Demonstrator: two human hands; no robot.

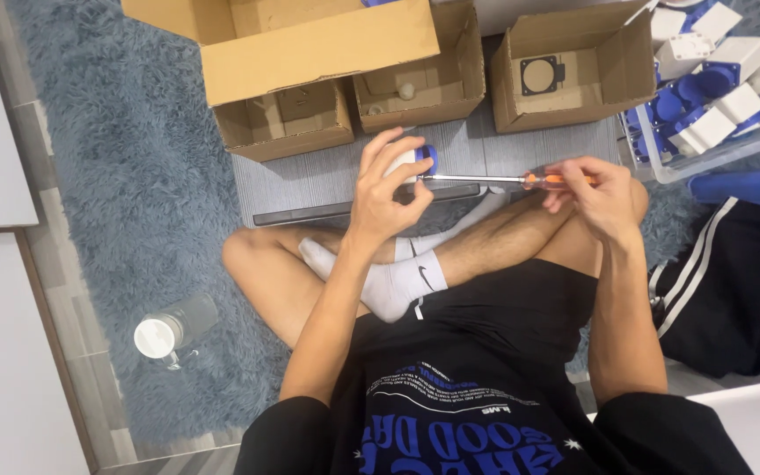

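Together, the hands worked at one part above the crossed legs: the left hand (pixel 386 189) wrapped a small white-and-blue plastic socket (pixel 417 161), while the right hand (pixel 598 193) closed on the orange handle of a long steel screwdriver (pixel 496 179) whose tip met the socket. Beyond lay three open brown cardboard boxes (pixel 415 84), a clear bin of white-and-blue plastic parts (pixel 705 105) at right, and a clear bottle (pixel 173 330) on the grey shaggy rug (pixel 134 176).
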